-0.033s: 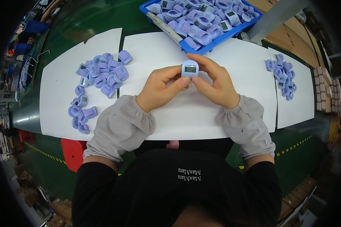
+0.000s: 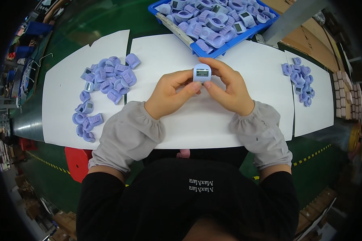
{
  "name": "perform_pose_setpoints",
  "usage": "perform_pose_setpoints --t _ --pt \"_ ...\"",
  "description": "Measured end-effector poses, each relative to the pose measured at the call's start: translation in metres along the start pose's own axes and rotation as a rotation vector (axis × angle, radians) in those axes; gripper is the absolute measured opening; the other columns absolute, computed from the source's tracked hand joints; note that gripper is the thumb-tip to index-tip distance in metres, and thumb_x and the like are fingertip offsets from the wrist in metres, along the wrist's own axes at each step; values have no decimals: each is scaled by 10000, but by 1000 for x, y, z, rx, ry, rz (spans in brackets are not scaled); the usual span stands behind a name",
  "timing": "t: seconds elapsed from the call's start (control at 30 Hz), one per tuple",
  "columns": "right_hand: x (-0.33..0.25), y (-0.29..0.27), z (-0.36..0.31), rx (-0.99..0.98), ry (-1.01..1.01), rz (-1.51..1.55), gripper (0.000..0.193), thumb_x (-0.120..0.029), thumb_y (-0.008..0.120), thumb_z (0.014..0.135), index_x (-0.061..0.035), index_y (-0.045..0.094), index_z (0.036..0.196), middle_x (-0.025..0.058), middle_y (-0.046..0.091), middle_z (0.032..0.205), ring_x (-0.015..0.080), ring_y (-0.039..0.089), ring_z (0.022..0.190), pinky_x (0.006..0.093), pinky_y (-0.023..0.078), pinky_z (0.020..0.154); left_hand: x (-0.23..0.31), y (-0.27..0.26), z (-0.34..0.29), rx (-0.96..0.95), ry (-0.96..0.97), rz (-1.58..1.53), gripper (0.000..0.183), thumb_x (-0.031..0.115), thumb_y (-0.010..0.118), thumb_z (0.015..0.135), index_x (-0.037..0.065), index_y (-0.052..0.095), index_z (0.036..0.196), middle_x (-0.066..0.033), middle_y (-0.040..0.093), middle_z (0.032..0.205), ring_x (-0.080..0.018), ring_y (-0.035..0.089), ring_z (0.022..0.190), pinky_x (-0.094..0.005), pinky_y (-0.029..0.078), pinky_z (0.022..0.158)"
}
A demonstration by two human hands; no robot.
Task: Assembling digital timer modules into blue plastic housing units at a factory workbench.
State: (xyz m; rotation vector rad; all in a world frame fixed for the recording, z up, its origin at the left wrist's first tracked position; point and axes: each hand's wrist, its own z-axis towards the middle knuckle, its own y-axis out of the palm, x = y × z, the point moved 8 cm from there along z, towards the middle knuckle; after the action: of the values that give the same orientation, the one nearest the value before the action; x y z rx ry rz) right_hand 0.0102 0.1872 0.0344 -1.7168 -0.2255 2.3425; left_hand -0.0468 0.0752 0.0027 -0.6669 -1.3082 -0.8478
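Observation:
Between my hands, over the middle of the white table, is a small lavender electronic device (image 2: pixel 202 73) with a rounded top. Its small grey display faces me and shows dark characters. My left hand (image 2: pixel 173 91) pinches it from the left, thumb at the lower edge. On the other side, my right hand (image 2: pixel 229 87) has its thumb at the bottom corner and its index finger arched behind the top. The device's back and some of my fingertips are hidden. A loose pile of similar lavender devices (image 2: pixel 108 76) lies to the left, several with displays showing.
A blue bin (image 2: pixel 219 52) heaped with the same devices stands at the far edge, beside a grey metal post (image 2: pixel 293 22). A smaller group of devices (image 2: pixel 299 80) lies on the right-hand white sheet (image 2: pixel 315 114). A red stool (image 2: pixel 77 164) is below the table's left front.

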Motion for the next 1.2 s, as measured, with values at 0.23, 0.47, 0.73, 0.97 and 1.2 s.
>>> perform_pose_setpoints --t 0.23,0.47,0.73,0.97,1.2 --pt "0 -1 0 -22 3 -26 411 -52 579 840 33 504 1235 126 595 1142 219 570 1080 344 416 975 6 2 1 -39 21 34 292 159 488 965 -29 575 1170 -67 636 964 -118 605 835 -259 493 771" --pt "2 -1 0 -15 -6 1 412 -34 579 834 33 504 1234 125 591 1140 215 565 1087 346 411 981 5 1 1 -26 26 50 300 157 487 965 -35 568 1181 -79 637 987 -129 613 844 -269 508 783" --pt "3 -1 -1 -10 23 48 413 -24 564 832 44 495 1234 121 579 1142 203 550 1095 341 395 985 5 3 2 -34 15 36 298 139 505 954 -28 568 1192 -83 642 997 -129 616 843 -268 510 771" --pt "2 -1 -1 -19 11 58 416 -25 560 833 42 490 1238 117 576 1141 202 547 1096 342 393 985 7 4 1 -79 -12 75 324 153 468 977 -63 543 1207 -90 616 1078 -141 597 930 -276 483 844" --pt "2 1 0 4 -28 -8 462 -21 603 807 22 493 1253 110 595 1115 191 571 1062 336 414 970 3 4 2 -95 -27 78 329 149 456 980 -58 537 1223 -94 622 1079 -145 594 955 -280 482 857"
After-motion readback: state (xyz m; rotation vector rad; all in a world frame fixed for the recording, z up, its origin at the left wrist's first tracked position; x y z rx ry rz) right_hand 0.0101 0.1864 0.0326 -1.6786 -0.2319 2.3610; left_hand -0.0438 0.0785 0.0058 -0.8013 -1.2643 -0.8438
